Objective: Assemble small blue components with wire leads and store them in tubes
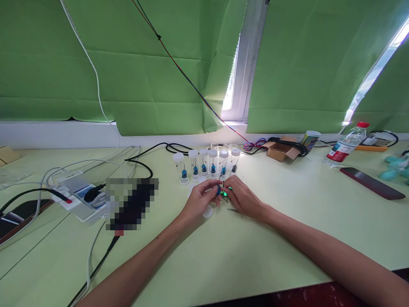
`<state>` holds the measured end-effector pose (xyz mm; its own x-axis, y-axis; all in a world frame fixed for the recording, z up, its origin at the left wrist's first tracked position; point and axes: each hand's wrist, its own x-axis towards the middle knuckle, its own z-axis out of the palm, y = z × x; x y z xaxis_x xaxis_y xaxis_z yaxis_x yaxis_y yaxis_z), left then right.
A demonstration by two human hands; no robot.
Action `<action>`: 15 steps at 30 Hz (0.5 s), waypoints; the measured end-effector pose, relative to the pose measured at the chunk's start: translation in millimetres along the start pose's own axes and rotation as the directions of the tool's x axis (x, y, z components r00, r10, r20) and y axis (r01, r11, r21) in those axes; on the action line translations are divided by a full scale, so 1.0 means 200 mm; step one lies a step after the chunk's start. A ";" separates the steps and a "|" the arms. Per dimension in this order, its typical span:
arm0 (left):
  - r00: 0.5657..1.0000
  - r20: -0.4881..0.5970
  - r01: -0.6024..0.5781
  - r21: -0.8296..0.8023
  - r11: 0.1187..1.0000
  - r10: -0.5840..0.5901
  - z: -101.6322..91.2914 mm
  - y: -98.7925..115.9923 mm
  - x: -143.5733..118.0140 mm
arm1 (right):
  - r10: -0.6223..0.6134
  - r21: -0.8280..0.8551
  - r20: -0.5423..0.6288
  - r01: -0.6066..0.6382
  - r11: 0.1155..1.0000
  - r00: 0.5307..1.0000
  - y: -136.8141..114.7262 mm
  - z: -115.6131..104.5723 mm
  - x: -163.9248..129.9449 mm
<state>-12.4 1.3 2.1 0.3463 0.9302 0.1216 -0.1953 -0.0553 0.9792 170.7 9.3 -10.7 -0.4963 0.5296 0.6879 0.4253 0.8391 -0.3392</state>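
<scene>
My left hand [203,197] is closed, its fingertips pinching a small blue part [218,190] with a thin dark wire. Close against it, my right hand [244,196] is closed on a small shiny green piece [224,193]. Fingers hide much of both pieces, so I cannot tell whether they are joined. Just beyond my hands stands a row of several clear vials with white caps [178,158], each with a small blue or dark part inside. A loose white cap [207,212] lies below my left hand. Thin metal tweezers [234,210] rest beside my right hand.
To the left are a white power strip [79,200] with plugs and cables, and a blurred-out dark object [132,204]. At the right are an open cardboard box [283,149], a can [309,140], a plastic bottle [345,145] and a dark red phone-like slab [372,183].
</scene>
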 end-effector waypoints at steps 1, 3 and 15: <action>1.000 0.000 0.001 -0.009 1.000 -0.001 0.00 0.00 0.00 | 0.002 0.001 -0.002 -0.002 1.000 1.000 0.00 0.00 0.00; 1.000 -0.005 0.005 -0.028 1.000 -0.005 0.00 -0.01 0.00 | 0.008 0.004 -0.002 -0.008 1.000 1.000 0.00 0.00 0.00; 0.998 0.003 0.062 -0.024 0.998 -0.062 0.03 0.02 -0.02 | 0.003 -0.001 -0.001 -0.003 1.000 1.000 0.00 0.01 -0.01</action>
<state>-10.1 -4.5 6.7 0.3604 0.9308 0.0613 -0.1952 0.0110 0.9807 170.5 9.8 -12.6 -0.4946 0.5319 0.6874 0.4278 0.8374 -0.3403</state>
